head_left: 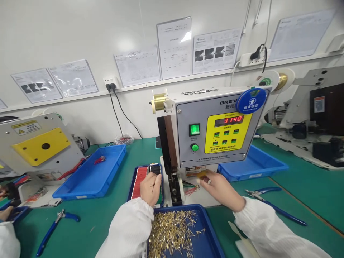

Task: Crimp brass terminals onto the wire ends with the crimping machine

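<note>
From this distance I see my left grip (150, 188) curled over a dark blue tray of red wires (139, 182), and my fingers hide too much to tell whether it holds the black block (155, 169) at its tip. My right grip (219, 190) pinches a small gold piece (202, 175) tightly, apparently kept close to the grey metal machine (212, 134). A blue plastic tray of loose brass pins (172, 233) sits within easy reach, cut off by the frame's lower edge.

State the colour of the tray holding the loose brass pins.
Dark blue: the rectangular plastic tray, seen in the head view.
</note>
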`<state>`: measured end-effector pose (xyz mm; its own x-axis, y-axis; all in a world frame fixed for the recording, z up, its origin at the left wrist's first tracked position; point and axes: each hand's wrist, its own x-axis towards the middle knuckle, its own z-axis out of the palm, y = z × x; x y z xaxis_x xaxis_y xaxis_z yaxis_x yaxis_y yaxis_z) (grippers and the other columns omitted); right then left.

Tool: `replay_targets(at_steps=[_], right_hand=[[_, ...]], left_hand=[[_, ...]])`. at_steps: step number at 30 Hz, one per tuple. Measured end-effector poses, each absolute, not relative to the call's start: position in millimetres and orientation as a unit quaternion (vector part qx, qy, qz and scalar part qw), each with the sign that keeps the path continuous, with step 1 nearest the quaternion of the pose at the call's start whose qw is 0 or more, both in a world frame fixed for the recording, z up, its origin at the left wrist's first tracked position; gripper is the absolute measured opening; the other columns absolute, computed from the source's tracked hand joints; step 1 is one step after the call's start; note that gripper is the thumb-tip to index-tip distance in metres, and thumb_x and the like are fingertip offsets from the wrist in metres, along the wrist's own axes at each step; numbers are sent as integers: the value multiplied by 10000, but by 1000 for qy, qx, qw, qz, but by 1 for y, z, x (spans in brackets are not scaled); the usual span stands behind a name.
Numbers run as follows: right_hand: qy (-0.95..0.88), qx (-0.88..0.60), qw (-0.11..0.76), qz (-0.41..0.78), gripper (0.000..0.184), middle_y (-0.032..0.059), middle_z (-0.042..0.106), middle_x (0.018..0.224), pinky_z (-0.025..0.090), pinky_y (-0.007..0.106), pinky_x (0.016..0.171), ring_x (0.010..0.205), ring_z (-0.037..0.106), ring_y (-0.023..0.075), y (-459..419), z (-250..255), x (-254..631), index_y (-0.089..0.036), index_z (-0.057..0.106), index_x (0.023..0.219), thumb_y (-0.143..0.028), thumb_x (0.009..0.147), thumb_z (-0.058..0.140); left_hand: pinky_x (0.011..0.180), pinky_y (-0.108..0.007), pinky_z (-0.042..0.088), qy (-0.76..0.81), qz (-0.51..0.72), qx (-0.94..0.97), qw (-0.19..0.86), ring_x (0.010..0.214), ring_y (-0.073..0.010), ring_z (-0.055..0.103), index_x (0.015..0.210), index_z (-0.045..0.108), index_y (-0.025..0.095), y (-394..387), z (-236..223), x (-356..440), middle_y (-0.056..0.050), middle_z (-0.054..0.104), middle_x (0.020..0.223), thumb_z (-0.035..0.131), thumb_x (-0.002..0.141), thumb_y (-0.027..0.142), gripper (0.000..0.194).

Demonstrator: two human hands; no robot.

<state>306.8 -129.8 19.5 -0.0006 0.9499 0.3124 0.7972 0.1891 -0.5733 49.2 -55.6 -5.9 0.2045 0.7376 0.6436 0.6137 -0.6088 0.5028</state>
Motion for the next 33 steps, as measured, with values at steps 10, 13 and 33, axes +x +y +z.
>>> replay_targets(at_steps=[10, 13, 33], right_hand=[[-783, -486, 385, 55, 378, -9, 418, 551, 301, 280, 514, 504, 424, 134, -173, 17, 254, -222, 277, 559, -223, 932, 343], [-838, -481, 247, 81, 269, 4, 537, 616, 306, 285, 518, 535, 494, 156, -180, 23, 256, -215, 404, 593, -218, 829, 532], [-830, -484, 208, 185, 165, 32, 625, 802, 432, 257, 615, 700, 586, 175, -178, 4, 236, -198, 576, 710, -72, 789, 505]], left_hand=[[708, -269, 459, 509, 447, 722, 143, 715, -142, 621, 756, 628, 185, -56, -9, 52, -10, 669, 757, 393, 773, 110, 247], [730, -272, 470, 506, 454, 722, 128, 746, -143, 629, 749, 636, 185, -57, -9, 52, -17, 679, 789, 400, 776, 96, 254], [690, -271, 410, 663, 163, 730, 26, 807, -186, 589, 762, 705, 206, -8, -8, -20, -59, 601, 811, 562, 761, 83, 188]])
